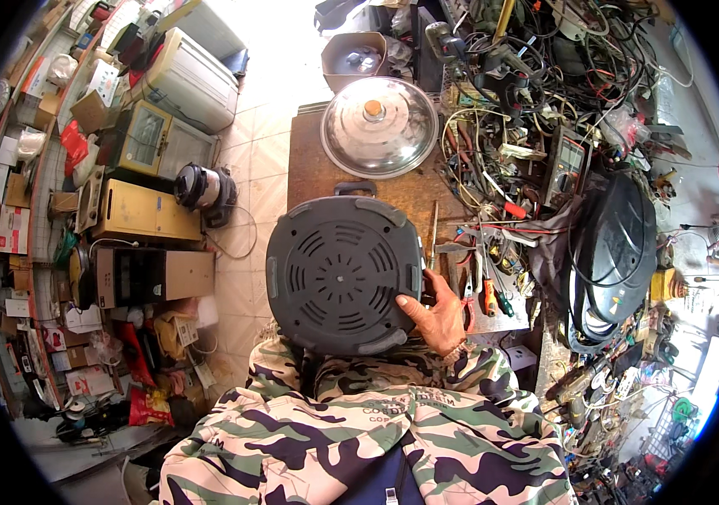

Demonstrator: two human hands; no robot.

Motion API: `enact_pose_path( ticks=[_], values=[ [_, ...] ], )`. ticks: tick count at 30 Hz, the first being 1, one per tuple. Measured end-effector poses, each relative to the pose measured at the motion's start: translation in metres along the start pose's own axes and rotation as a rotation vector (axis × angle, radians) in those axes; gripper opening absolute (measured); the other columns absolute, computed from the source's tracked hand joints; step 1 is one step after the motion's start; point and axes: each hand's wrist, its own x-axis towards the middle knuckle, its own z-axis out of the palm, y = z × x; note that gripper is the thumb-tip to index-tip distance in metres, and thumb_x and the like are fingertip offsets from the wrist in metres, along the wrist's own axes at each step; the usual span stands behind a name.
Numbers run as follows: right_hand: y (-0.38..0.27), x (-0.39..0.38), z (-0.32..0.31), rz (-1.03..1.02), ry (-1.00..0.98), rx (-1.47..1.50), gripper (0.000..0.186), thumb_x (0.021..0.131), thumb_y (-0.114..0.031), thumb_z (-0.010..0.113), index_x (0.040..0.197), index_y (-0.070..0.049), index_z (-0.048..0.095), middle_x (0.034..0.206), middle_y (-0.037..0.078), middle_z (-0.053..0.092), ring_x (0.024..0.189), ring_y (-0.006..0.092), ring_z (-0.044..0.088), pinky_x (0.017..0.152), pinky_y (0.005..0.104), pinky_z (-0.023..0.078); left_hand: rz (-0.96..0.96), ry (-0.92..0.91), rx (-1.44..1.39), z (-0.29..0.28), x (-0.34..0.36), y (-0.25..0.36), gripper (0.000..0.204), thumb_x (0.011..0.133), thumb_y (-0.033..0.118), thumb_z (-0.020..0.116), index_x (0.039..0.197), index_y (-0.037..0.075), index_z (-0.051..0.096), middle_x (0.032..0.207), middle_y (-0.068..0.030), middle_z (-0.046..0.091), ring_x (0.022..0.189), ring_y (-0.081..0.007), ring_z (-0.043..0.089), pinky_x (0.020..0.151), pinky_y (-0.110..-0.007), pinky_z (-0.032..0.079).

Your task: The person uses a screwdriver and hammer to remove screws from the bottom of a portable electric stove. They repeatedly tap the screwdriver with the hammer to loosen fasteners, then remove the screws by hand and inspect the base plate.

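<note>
A black electric pan (pixel 326 240) lies bottom up over my lap at the near edge of the wooden table (pixel 305 156). Vent slots ring its underside, and a small handle shows at its far side. My right hand (pixel 437 316) grips its right edge, with the thumb on the underside's rim and the fingers along the side. My left hand does not show; the pan and my sleeve may cover it. Beyond the pan rests a domed lid (pixel 376 143) with a round knob. Close to my right hand lie a hammer (pixel 453 248), pliers (pixel 467 290) and an orange-handled screwdriver (pixel 490 299).
Tangled cables and parts pile up at the right, with a multimeter (pixel 568 168) among them and a large black lidded appliance (pixel 612 252) beside. Left, on the tiled floor (pixel 237 290), stand a black-and-silver appliance (pixel 204 189) and a yellow cabinet (pixel 145 210). Crowded shelves line the far left.
</note>
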Motion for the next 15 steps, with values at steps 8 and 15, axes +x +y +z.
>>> enact_pose_path(
  ticks=[8,15],
  values=[
    [0.002,0.003,0.0,0.02,-0.029,0.182,0.088,0.087,-0.036,0.086,0.146,0.014,0.043,0.136,0.03,0.062,0.123,0.0327,0.063,0.103,0.0411,0.052,-0.006,0.005,-0.018,-0.013,0.001,-0.001,0.039,0.107,0.031,0.055,0.127,-0.002,0.064,0.116,-0.011,0.071,0.1,-0.021,0.068,0.089,-0.035,0.055],
    [-0.002,0.004,-0.005,0.008,-0.036,0.425,0.078,0.088,-0.017,0.085,0.147,0.012,0.042,0.136,0.023,0.062,0.124,0.0277,0.062,0.107,0.0372,0.049,-0.004,-0.005,-0.047,-0.03,0.007,-0.001,0.039,0.107,0.03,0.055,0.128,-0.002,0.063,0.118,-0.0117,0.071,0.102,-0.022,0.069,0.091,-0.036,0.055]
  ],
)
